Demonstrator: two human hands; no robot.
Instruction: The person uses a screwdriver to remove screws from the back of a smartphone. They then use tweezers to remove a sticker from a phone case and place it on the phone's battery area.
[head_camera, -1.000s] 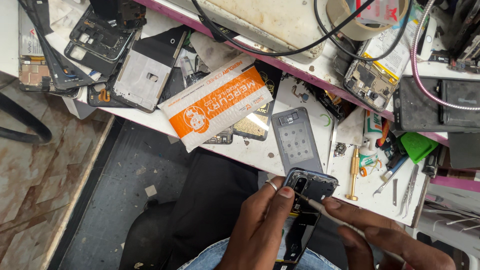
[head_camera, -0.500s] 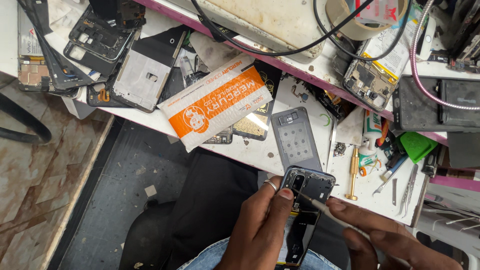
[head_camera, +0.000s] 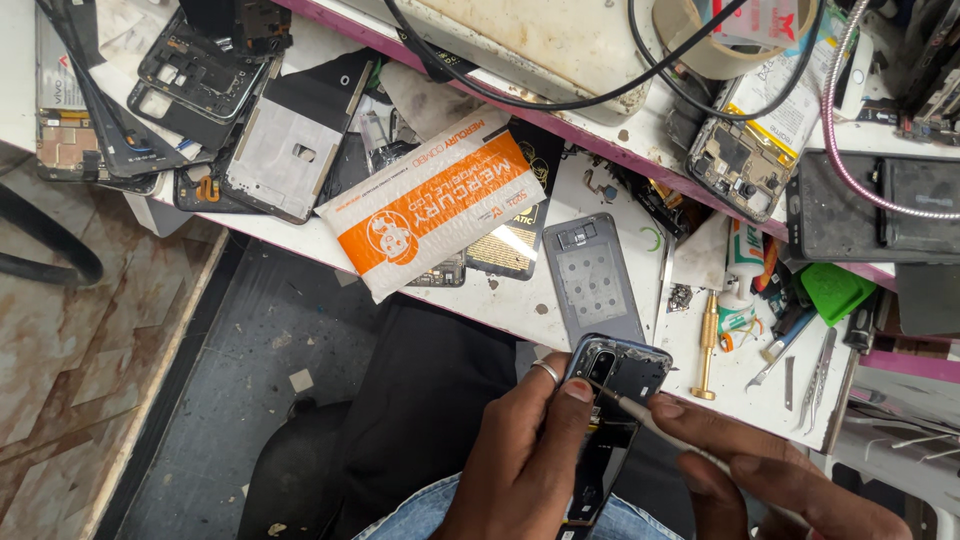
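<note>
My left hand (head_camera: 525, 460) grips an opened phone (head_camera: 625, 375), back cover off, its dark circuit board and camera cutout facing up; the thumb rests on the upper left of the phone and a ring shows on one finger. My right hand (head_camera: 760, 475) holds a thin metal tool (head_camera: 630, 408) like a pen. Its tip touches the board just below the camera area. The phone is held over my lap at the bench's front edge.
A grey phone back panel (head_camera: 592, 275) lies just above the held phone. An orange and white pouch (head_camera: 435, 205), a brass screwdriver (head_camera: 708, 345), tweezers (head_camera: 822, 378), several stripped phone frames (head_camera: 210, 85) and cables crowd the white bench (head_camera: 505, 300).
Both hands with the phone and tool have shifted slightly; the tool tip stays on the board near the camera.
</note>
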